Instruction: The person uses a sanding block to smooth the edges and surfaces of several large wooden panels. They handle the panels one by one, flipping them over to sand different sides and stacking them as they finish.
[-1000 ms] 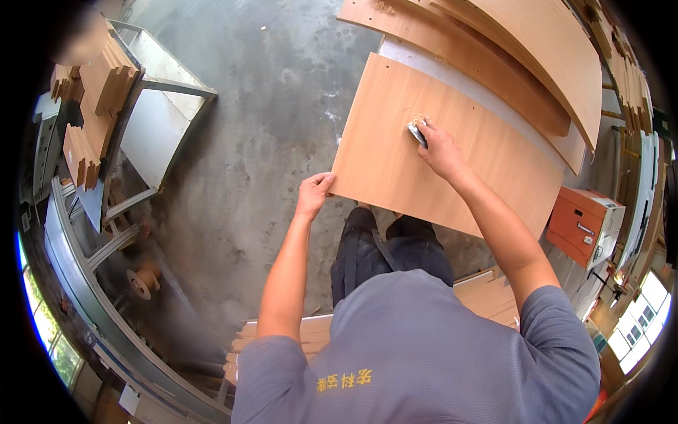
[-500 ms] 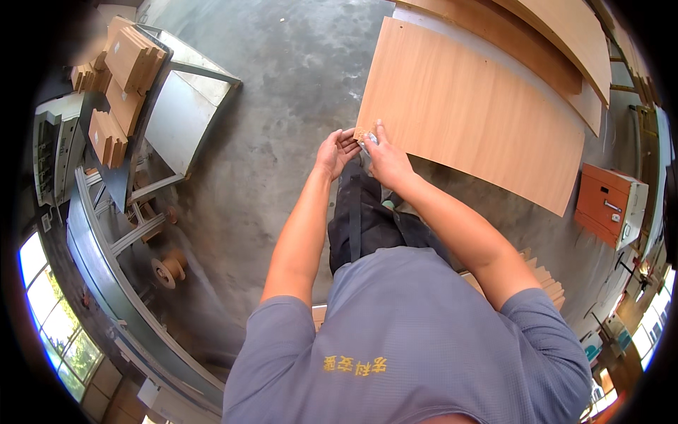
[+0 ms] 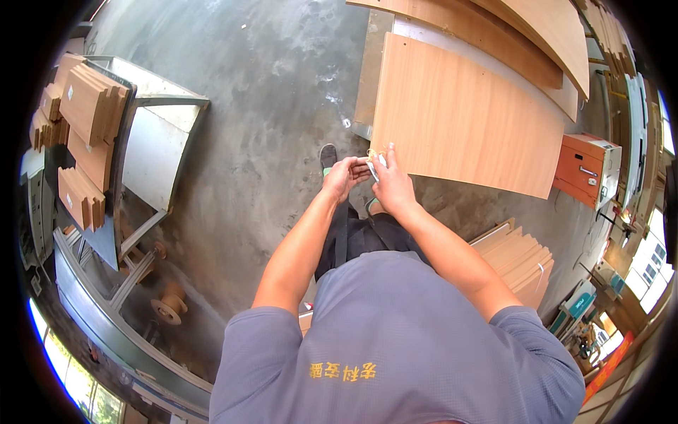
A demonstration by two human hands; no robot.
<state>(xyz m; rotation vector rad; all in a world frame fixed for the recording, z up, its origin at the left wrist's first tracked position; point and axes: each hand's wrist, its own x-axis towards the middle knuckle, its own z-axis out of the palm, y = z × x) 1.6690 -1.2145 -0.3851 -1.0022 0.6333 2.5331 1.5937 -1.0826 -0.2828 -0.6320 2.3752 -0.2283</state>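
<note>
A wood-grain panel [image 3: 466,116] lies flat to my right front, with a small hole near its far left corner. At its near left corner my right hand [image 3: 395,189] is closed round a small whitish-silver tool [image 3: 380,167], its kind mostly hidden by the fingers. Thin curly shavings [image 3: 375,152] stick up at that corner, just beyond the tool. My left hand [image 3: 344,178] is cupped beside the corner, fingers stretched toward the tool and nothing seen in its palm.
More large panels [image 3: 522,42] lie beyond this one. Stacked boards [image 3: 519,258] stand at my right, near an orange cabinet [image 3: 583,166]. To the left are a rack of brown boards [image 3: 92,106], a metal-framed machine [image 3: 106,297] and a wooden spool [image 3: 169,304].
The view has shifted, bringing my shoe and more of the board stack into sight. Both hands stay at the panel's corner, the right still gripping the small tool; more curled shavings show.
</note>
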